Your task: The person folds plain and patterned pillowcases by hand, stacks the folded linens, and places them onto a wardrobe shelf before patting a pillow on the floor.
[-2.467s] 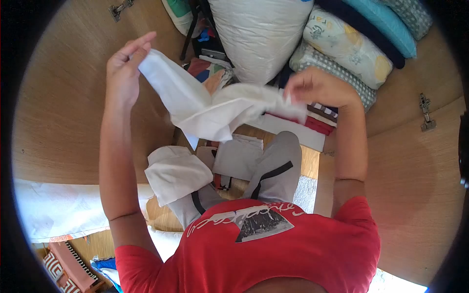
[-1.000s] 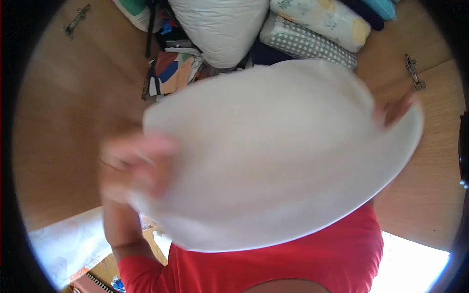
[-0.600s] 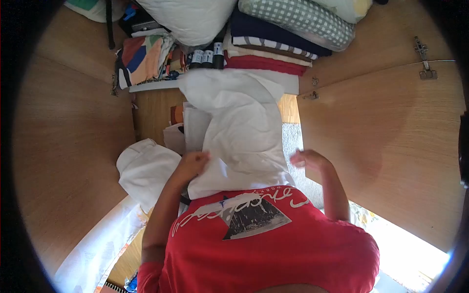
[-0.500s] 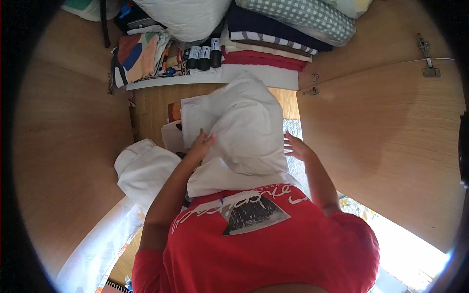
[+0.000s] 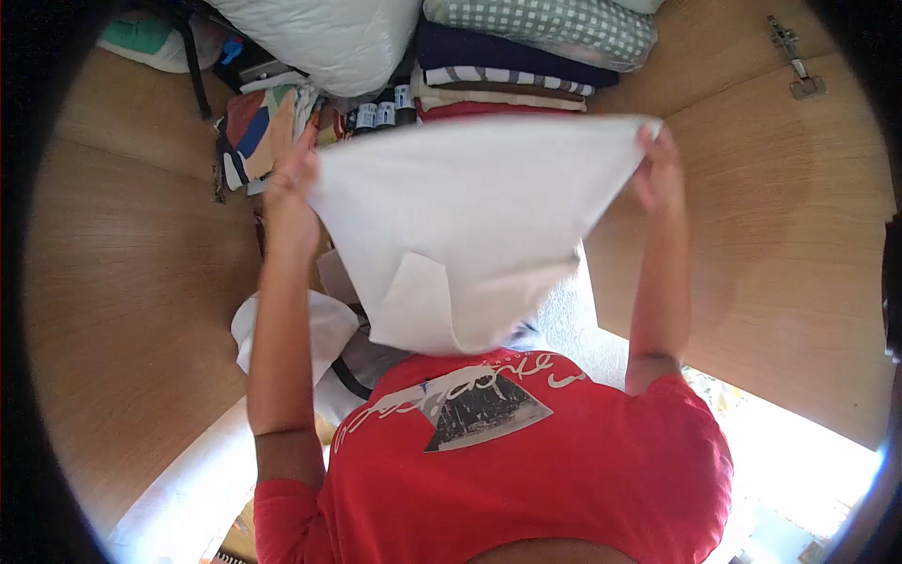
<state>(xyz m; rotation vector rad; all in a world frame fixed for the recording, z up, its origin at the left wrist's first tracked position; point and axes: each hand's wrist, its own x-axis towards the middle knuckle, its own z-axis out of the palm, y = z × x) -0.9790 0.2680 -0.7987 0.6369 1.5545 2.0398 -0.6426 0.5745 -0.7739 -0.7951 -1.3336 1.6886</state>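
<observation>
A plain white cloth [image 5: 470, 207] hangs stretched between my two hands in front of my chest, its top edge pulled nearly straight. At the upper left corner my left hand [image 5: 296, 193] is closed on the fabric. My right hand [image 5: 660, 169] pinches the upper right corner. The lower part sags toward my red shirt, with one flap folded over near the bottom. I cannot make out what kind of cloth item it is. Another white cloth [image 5: 293, 334] lies bunched at my left, below my left forearm.
Wooden cabinet doors stand on the left [image 5: 141, 282] and right [image 5: 752, 235]. Behind the cloth, a shelf holds folded textiles [image 5: 517, 56], a large white bundle [image 5: 329, 42], several dark rolls with white labels [image 5: 385, 115] and a patterned cloth [image 5: 268, 136].
Both hands have risen and spread apart, gripping the white cloth's corners. The cloth, lying bunched before, is now lifted and stretched out. The view has shifted slightly.
</observation>
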